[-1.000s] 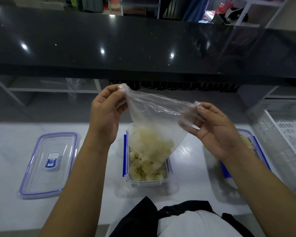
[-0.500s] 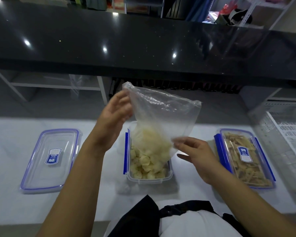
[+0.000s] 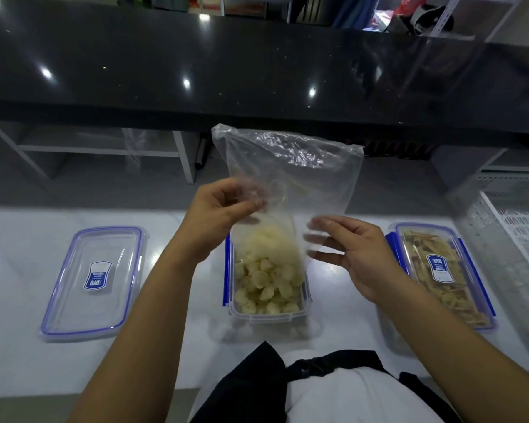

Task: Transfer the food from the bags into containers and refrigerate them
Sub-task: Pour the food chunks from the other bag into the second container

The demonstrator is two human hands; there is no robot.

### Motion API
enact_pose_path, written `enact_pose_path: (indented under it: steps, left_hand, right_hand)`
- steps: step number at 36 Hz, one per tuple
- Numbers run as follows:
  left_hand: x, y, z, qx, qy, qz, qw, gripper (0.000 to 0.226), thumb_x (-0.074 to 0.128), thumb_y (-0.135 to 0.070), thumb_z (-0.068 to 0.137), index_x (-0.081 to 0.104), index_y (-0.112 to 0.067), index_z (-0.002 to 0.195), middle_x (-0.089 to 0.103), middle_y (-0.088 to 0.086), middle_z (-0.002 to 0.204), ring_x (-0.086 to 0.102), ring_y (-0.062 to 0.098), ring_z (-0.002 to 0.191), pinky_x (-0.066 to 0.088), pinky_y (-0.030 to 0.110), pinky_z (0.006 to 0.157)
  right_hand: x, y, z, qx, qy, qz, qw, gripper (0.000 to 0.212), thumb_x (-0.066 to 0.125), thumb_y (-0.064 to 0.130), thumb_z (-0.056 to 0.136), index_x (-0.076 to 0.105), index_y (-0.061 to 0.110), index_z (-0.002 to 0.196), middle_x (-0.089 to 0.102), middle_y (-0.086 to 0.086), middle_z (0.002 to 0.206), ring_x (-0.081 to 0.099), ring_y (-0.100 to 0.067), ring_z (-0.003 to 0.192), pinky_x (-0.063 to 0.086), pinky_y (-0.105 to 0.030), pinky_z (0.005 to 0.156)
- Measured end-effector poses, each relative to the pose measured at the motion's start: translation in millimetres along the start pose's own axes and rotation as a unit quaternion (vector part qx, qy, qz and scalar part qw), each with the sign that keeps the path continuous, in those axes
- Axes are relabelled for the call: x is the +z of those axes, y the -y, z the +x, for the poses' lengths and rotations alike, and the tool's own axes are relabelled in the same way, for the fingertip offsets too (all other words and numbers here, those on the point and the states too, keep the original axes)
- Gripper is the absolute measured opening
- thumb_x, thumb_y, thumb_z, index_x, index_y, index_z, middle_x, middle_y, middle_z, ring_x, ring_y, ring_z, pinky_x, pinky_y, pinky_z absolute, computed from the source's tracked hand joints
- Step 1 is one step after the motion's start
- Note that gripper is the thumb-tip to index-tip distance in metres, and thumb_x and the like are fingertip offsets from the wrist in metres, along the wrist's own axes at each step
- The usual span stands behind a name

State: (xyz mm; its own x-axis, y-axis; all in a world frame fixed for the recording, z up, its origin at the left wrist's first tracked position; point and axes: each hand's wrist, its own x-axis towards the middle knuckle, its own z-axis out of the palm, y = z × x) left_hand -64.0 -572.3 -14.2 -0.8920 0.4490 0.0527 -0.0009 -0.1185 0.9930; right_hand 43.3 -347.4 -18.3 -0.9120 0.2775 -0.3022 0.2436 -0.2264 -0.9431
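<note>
A clear plastic bag (image 3: 287,166) hangs mouth-down over an open clear container with blue clips (image 3: 268,315) at the centre of the white counter. Pale yellow food chunks (image 3: 266,279) fill the container, and more sit in the bag's lower part. My left hand (image 3: 217,209) pinches the bag's left side about halfway up. My right hand (image 3: 358,254) is at the bag's lower right edge with its fingers loosely curved. Its fingertips touch the plastic and the thumb stays apart from them.
A loose blue-rimmed lid (image 3: 95,279) lies flat on the left. A lidded container of tan strips (image 3: 440,270) stands on the right, beside a white wire rack (image 3: 516,233). A black raised counter (image 3: 257,71) spans the back.
My right hand released the bag's upper corner and dropped to its lower right side. My left hand slid down from the top corner to mid-bag. The bag now hangs more upright.
</note>
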Motion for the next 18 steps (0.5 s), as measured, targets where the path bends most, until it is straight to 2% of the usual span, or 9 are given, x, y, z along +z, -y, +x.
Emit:
enact_pose_path:
  steps: [7,14,18]
  left_hand:
    - [5,-10,1,0.003,-0.006,0.004,1.0,0.023,0.069,0.001,0.089,0.069,0.001,0.112,0.076,0.017,0.099,0.075,0.03,0.093,0.061,0.036,0.073]
    - [4,-17,-1,0.011,-0.017,-0.007,1.0,0.024,0.069,0.0,0.09,0.068,0.002,0.114,0.076,0.016,0.101,0.074,0.03,0.092,0.06,0.034,0.07]
    - [4,-20,-1,0.017,-0.025,-0.008,1.0,0.024,0.07,-0.003,0.09,0.07,-0.002,0.114,0.077,0.014,0.097,0.075,0.028,0.09,0.06,0.032,0.068]
  right_hand:
    - [4,6,1,-0.005,0.02,0.009,1.0,0.018,0.061,0.015,0.097,0.077,0.008,0.102,0.076,-0.013,0.109,0.073,-0.034,0.102,0.061,-0.05,0.083]
    - [4,8,2,-0.02,0.029,0.023,0.999,0.022,0.059,0.014,0.098,0.08,0.013,0.093,0.075,-0.011,0.111,0.073,-0.034,0.103,0.061,-0.05,0.082]
    - [4,10,2,-0.024,0.03,0.022,0.999,0.02,0.059,0.014,0.098,0.079,0.011,0.097,0.075,-0.011,0.112,0.072,-0.034,0.103,0.061,-0.051,0.082]
